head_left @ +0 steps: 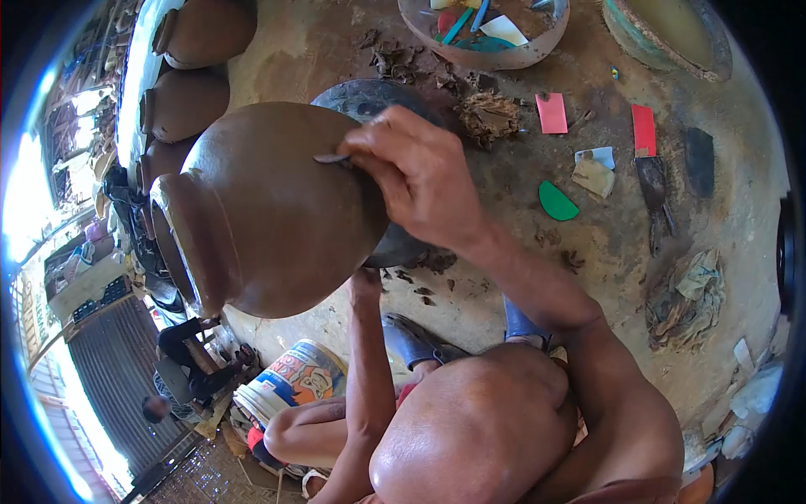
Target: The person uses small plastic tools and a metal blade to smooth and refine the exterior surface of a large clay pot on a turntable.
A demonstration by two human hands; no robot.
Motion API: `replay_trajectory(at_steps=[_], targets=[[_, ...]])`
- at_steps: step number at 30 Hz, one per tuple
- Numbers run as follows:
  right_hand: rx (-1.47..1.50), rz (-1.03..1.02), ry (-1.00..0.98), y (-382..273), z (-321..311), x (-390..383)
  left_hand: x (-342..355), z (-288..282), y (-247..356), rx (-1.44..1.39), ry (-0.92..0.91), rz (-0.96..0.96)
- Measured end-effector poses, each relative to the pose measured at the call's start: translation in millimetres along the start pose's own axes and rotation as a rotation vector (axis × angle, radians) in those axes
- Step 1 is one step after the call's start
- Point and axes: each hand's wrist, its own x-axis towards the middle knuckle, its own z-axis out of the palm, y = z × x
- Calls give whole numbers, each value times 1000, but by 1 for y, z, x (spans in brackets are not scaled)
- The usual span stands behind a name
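Observation:
A large brown clay pot [285,193] lies tilted on its side, its wide mouth facing left. It rests against a dark round stand [365,94], which shows behind and below it. My right hand [411,168] is closed in a pinch on a small thin scraper [330,158], whose edge touches the pot's wall near the base. Under the pot's lower side is my left hand [365,284]; the wrist shows, but the pot and stand hide its fingers.
Several brown pots [191,102] line the left. At the top stands a basin [537,52] of tools beside a water tub [672,42]. Clay scraps [489,116], a green half-disc [558,201], coloured pieces and a crumpled cloth [687,298] lie right. A bucket [294,378] and a seated person [193,370] are lower left.

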Motion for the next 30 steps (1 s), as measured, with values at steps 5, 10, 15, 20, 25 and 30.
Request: replay_trajectory(at_steps=[5,10,15,20,25,30], targets=[[-80,-58,33,-19,-4,-39,-25,33,31,-512,148,-319],[-29,-78,-59,-35,-9,-65,-29,35,39,-616,168,-349],[-128,-57,20,-10,-29,-28,-12,26,21,-519,35,-247],[13,-71,-30,9,10,39,4,-33,-11,290,-84,197],[-62,-77,6,-1,-3,9,-20,42,19,-589,191,-400],[-66,-157,-5,-36,4,-34,-39,41,20,-677,159,-343]])
